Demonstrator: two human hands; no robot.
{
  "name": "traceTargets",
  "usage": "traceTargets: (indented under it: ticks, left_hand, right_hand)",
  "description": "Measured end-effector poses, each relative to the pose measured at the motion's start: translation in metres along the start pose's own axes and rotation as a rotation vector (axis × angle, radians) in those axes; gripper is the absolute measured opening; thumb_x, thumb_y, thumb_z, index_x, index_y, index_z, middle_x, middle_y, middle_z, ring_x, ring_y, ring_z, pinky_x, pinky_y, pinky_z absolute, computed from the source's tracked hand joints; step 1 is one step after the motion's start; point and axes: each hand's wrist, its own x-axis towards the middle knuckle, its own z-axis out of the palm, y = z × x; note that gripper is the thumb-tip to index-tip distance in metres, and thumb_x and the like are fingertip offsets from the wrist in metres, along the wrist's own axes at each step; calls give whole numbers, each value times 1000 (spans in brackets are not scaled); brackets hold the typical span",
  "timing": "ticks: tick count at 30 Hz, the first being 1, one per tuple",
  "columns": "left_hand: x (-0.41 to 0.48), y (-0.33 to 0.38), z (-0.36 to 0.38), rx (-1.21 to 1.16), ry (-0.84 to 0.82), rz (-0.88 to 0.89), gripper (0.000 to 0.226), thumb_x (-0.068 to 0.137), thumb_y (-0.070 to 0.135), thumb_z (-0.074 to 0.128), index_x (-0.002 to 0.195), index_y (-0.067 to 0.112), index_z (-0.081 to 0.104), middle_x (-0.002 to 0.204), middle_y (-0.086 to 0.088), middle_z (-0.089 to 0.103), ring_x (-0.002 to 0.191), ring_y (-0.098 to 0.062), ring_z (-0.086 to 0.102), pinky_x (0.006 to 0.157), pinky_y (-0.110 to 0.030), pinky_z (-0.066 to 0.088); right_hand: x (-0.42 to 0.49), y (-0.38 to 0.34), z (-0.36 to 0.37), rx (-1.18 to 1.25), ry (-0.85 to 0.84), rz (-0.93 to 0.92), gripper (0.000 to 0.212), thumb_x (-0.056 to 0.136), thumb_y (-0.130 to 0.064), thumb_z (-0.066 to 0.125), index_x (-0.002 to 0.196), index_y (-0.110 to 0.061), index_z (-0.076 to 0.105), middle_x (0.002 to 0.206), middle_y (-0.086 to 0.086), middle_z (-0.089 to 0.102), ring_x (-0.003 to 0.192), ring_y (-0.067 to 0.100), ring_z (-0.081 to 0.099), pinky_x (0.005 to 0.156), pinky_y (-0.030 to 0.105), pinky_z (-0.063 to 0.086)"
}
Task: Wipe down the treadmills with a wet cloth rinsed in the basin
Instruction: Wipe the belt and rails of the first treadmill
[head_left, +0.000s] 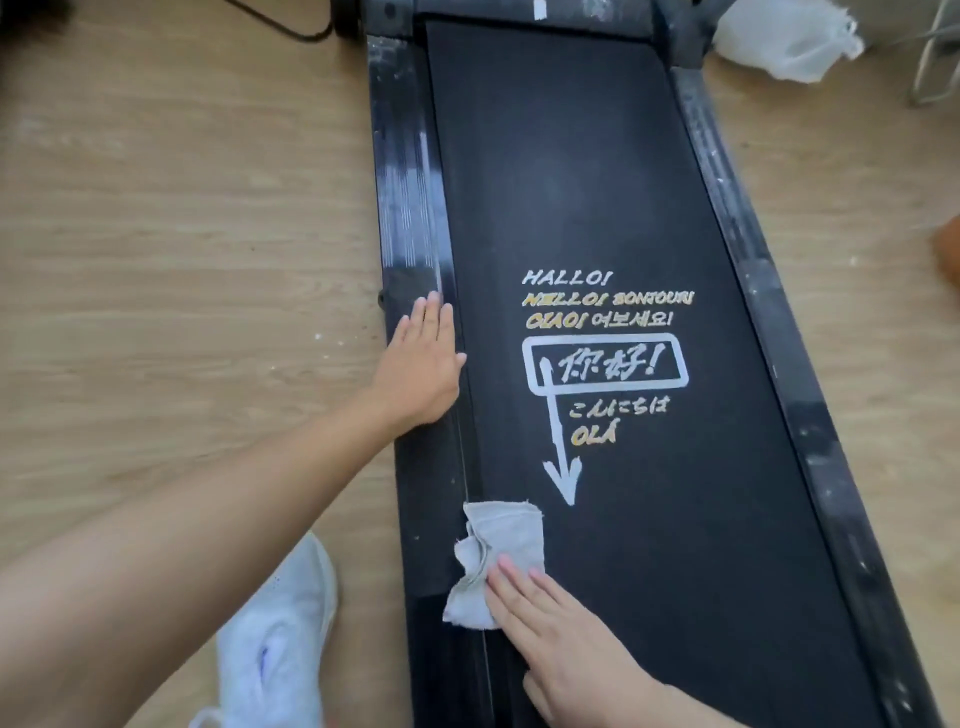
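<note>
Pressing flat with straight fingers, the right hand (566, 639) pins a crumpled grey cloth (496, 561) on the black treadmill belt (649, 208) while the left hand (421, 364), spread open, rests on the black side rail (410, 182).

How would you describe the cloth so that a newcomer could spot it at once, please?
On the wooden floor lies a black treadmill with a white arrow printed on its belt. Just below the arrowhead, partly under the right hand, is the cloth: the only pale grey, crumpled thing on the dark deck.
</note>
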Motion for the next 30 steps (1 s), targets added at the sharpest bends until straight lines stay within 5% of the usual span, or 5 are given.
traceTargets:
  ticks: [7, 13, 21, 24, 30]
  left_hand:
    - [-116, -6, 10, 28, -238, 32, 76, 102, 6, 39, 162, 0, -6, 171, -19, -15, 160, -31, -11, 130, -43, 3]
    - [-188, 10, 28, -14, -288, 56, 110, 96, 44, 69, 163, 2, -8, 171, -16, -18, 159, -29, -16, 130, -43, 2]
    - [-217, 36, 46, 26, -239, 143, 132, 82, 58, 79, 163, 3, -11, 171, -13, -20, 159, -27, -16, 131, -43, 5]
    - [-229, 43, 29, 99, -311, 191, 117, 93, 55, 68, 163, 3, -11, 171, -15, -17, 159, -28, -14, 130, -43, 8]
    - [-267, 68, -1, 175, -453, 158, 107, 98, 49, 65, 163, 0, -5, 172, -16, -12, 160, -28, -11, 130, -40, 10]
  right_hand:
    - [46, 33, -21, 55, 69, 13, 77, 85, -8, 32, 161, 5, 30, 170, 23, 23, 160, 37, 20, 127, 51, 28]
    - [172, 92, -95, 183, 173, 263, 75, 97, -5, 39, 165, 4, 7, 175, 20, 2, 163, 32, 3, 131, 45, 10]
    - [-33, -52, 42, 320, 218, 103, 84, 82, -7, 35, 165, -1, 21, 176, 13, 8, 163, 30, 6, 131, 45, 9]
    - [-124, -98, 79, 156, -42, -43, 84, 78, -19, 42, 160, -3, 39, 171, 15, 28, 158, 32, 28, 123, 44, 19]
    - [-38, -61, 33, 144, 9, 145, 73, 92, -13, 17, 162, 9, 14, 171, 29, 10, 160, 43, 12, 127, 52, 26]
